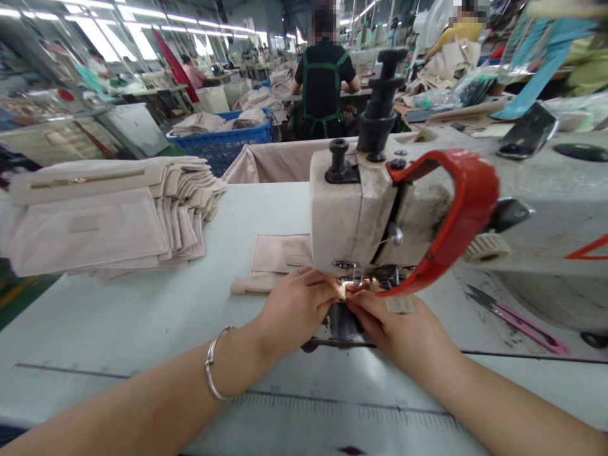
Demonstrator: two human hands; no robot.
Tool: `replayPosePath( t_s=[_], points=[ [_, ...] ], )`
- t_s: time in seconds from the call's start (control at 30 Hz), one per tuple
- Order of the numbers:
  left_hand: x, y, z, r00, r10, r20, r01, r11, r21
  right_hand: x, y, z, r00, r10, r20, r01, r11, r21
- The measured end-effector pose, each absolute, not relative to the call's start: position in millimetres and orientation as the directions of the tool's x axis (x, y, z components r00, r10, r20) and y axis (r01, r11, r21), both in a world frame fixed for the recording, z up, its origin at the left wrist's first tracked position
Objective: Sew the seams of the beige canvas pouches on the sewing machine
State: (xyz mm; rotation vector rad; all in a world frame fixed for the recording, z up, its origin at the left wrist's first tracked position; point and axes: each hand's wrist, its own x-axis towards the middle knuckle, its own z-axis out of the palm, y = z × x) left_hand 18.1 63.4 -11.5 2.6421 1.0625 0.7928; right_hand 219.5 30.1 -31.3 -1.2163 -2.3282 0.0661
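A sewing machine (342,209) stands before me, its small lamp shining on the needle area. A beige fabric panel (273,253) with a stitched pocket and a zip along its near edge lies flat left of the needle and runs in behind my left hand. My left hand (297,307), a silver bangle on its wrist, is closed with fingertips pinched at the panel's edge beside the presser foot (354,278). From the other side my right hand (396,323) is closed too, thumb and fingers pressed together close to the needle. What lies between its fingertips is hidden.
Stacked beige fabric panels (95,221) with zips lie at the left of the table. Pink-handled thread snips (517,320) rest at the right. A red curved guard (468,209) juts from the machine. Beyond are a blue basket (223,149) and a seated person (325,82).
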Motion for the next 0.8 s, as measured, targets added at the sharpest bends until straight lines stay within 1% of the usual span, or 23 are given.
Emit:
replayPosePath(
  t_s=[0.17, 0.4, 0.57, 0.73, 0.8],
  points=[
    [18.2, 65.6, -15.9, 0.582, 0.691, 0.43, 0.6, -0.721, 0.347, 219.9, 31.0, -30.7, -0.463, 0.797, 0.388, 0.75, 0.585, -0.308],
    [17.1, 68.2, -19.6, 0.565, 0.71, 0.419, 0.61, -0.702, 0.367, 217.4, 32.3, -28.7, -0.445, 0.787, 0.428, 0.766, 0.582, -0.274],
    [18.2, 68.8, -17.9, 0.54, 0.732, 0.415, 0.61, -0.681, 0.406, 217.3, 32.2, -30.3, -0.436, 0.803, 0.406, 0.78, 0.562, -0.274],
    [19.0, 70.7, -15.3, 0.545, 0.754, 0.367, 0.62, -0.657, 0.428, 216.1, 33.9, -32.8, -0.409, 0.834, 0.369, 0.744, 0.539, -0.395],
    [17.9, 69.9, -16.4, 0.539, 0.758, 0.368, 0.622, -0.653, 0.433, 213.9, 33.3, -30.3, -0.401, 0.84, 0.364, 0.742, 0.532, -0.409]
  ],
)
